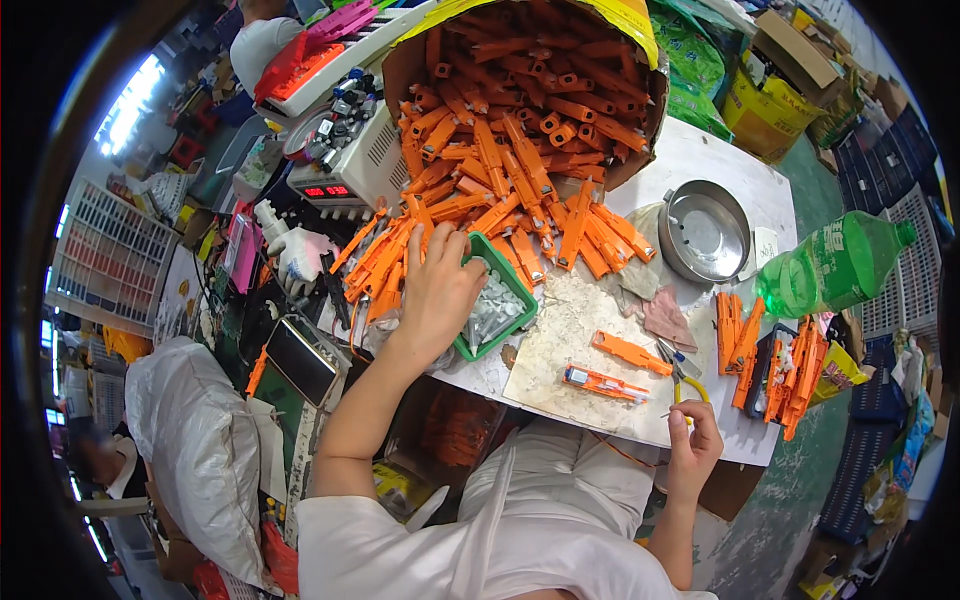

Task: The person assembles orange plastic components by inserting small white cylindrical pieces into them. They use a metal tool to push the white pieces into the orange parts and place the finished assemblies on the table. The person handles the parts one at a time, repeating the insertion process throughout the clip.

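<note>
My left hand [437,295] reaches over the left rim of a green tray [524,322] of small clear plastic pieces [495,305]. Its fingers are a little apart, the tips at a pile of long orange plastic housings [385,265]; whether they touch one is hidden. My right hand [693,440] is closed in a pinch at the table's front edge, on something too small to make out. Beside it lie yellow-handled pliers [692,385]. On a stained board, one orange housing [632,352] lies beyond another with parts fitted inside [606,384].
A large box [660,110] tipped toward me spills orange housings. Right of it stand a round metal bowl [705,232] and a green bottle [840,265] on its side. More housings [795,375] lie near the right edge. A power supply [355,165] and phone [300,360] sit left.
</note>
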A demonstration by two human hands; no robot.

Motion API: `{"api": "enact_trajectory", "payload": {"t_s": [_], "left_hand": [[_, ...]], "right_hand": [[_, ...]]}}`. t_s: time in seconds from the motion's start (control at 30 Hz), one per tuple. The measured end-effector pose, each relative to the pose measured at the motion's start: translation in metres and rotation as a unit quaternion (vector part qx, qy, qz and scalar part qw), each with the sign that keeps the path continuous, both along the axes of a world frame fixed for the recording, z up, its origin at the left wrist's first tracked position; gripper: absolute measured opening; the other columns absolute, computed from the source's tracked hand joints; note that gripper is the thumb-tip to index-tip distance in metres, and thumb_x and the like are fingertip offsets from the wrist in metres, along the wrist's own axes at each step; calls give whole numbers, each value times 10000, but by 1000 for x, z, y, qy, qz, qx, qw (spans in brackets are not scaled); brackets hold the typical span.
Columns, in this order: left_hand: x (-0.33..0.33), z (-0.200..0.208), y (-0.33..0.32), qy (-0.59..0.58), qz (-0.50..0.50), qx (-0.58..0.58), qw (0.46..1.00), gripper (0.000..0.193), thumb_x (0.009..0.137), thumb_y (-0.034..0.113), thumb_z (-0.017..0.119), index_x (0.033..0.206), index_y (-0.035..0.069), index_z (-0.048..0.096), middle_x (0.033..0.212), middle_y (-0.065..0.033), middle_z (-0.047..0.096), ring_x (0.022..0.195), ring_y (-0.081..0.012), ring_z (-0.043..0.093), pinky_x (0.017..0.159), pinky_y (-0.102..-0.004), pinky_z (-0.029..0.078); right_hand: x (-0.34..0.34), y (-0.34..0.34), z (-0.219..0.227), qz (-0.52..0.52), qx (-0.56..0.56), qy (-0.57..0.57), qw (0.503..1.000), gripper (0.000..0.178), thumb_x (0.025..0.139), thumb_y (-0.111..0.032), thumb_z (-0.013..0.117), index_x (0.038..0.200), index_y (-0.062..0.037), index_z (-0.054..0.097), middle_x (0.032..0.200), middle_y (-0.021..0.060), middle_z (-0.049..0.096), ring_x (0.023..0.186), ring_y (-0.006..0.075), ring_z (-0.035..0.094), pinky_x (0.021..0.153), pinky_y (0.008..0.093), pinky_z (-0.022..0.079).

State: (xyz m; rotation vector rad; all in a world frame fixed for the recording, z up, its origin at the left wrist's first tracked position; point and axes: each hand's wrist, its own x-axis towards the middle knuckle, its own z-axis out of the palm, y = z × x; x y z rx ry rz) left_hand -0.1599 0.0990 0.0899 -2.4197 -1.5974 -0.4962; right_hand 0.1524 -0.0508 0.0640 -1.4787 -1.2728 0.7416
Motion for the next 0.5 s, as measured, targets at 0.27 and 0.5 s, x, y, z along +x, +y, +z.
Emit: {"api": "enact_trajectory", "payload": {"t_s": [0.27,0.5], "left_hand": [[12,-3,-1,140,-44,-36,989,114,700,112,614,744,38,688,1054,-125,544,1209,-286,413,1079,-536,211],[11,-6,3,196,-27,-17,980,121,694,108,616,749,33,693,1101,-128,544,1219,-277,403,1086,-534,202]], "right_hand": [[5,-2,-3,-2,-4,0,1000,102,867,-84,609,855,12,578,851,47,552,814,119,499,756,231,371],[5,-3,-6,0,0,11,1000,100,864,-81,611,853,13,580,849,50,557,821,127,503,761,236,373]]}}
